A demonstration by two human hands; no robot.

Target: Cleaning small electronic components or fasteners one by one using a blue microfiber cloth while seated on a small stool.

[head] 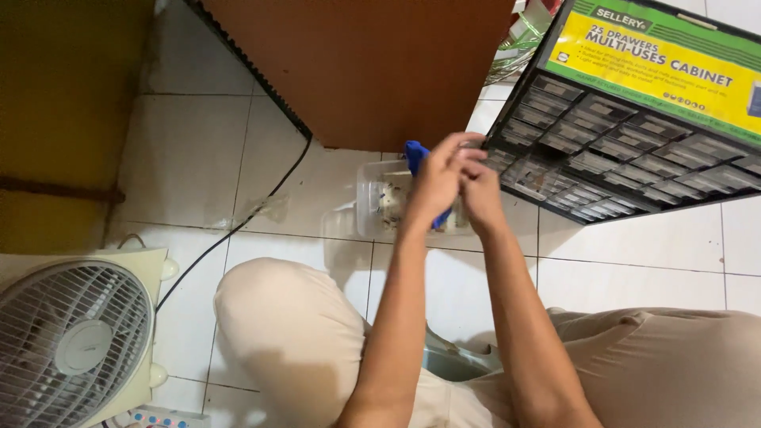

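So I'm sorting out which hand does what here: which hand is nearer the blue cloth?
Left. The left hand is against the blue cloth; the right hand sits just beyond it, towards the drawer cabinet.

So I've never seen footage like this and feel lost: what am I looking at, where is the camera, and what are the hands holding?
The camera sits on a person's head and looks down, so you see their own arms and bent knees above a white tiled floor. The left hand holds a blue cloth; the right hand meets it, and whether it grips anything is hidden. Below them lies a clear plastic box of small parts. To the right stands a black cabinet of small drawers; lower left, a white fan and a black cable.
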